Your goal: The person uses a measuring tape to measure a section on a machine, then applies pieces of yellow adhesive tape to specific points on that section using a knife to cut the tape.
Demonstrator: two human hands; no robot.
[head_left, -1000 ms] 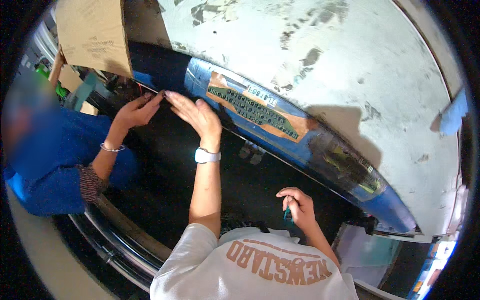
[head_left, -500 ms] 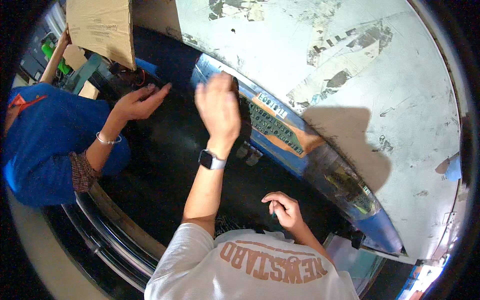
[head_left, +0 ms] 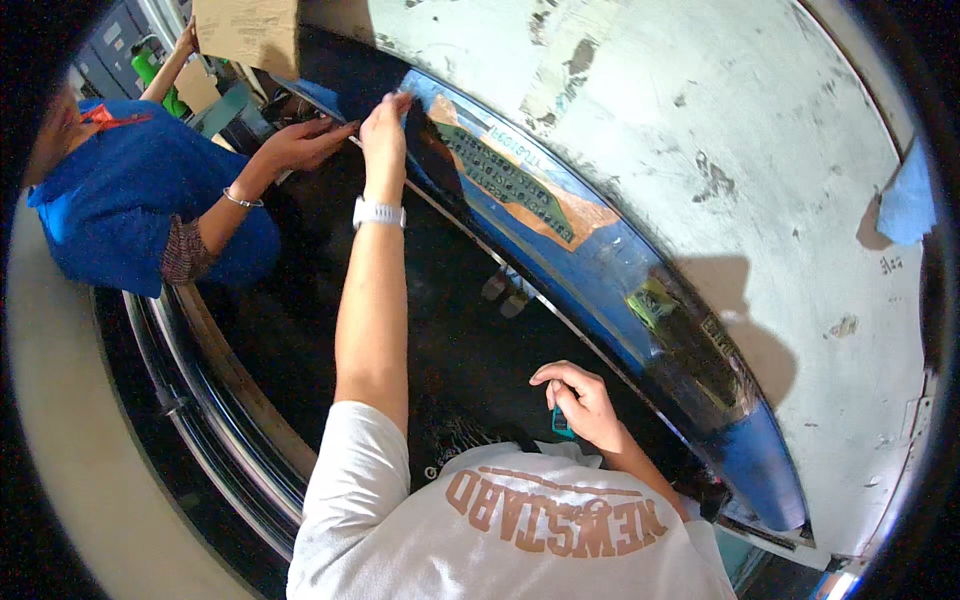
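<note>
My left hand (head_left: 383,145) is raised at the far end of a long blue ledge (head_left: 600,290), its fingers stretched out together, with nothing visible in them. A pale-banded watch (head_left: 380,212) is on that wrist. Just left of my fingers, a co-worker's hand (head_left: 305,145) reaches in with the palm turned up; I cannot tell whether the two hands touch. My right hand (head_left: 588,405) stays low, close to my body, with curled fingers around a small teal object (head_left: 562,424), mostly hidden by the hand.
A co-worker in blue (head_left: 150,200) stands at the left, the other arm raised to a cardboard box (head_left: 245,38). A scuffed pale panel (head_left: 720,150) rises beyond the ledge. Curved metal rails (head_left: 200,410) run along the lower left. A blue cloth (head_left: 908,195) hangs at right.
My left hand has moved left and farther away, turning edge-on, close to the co-worker's hand. My right hand stays low, and more of the teal object shows. The view has shifted.
</note>
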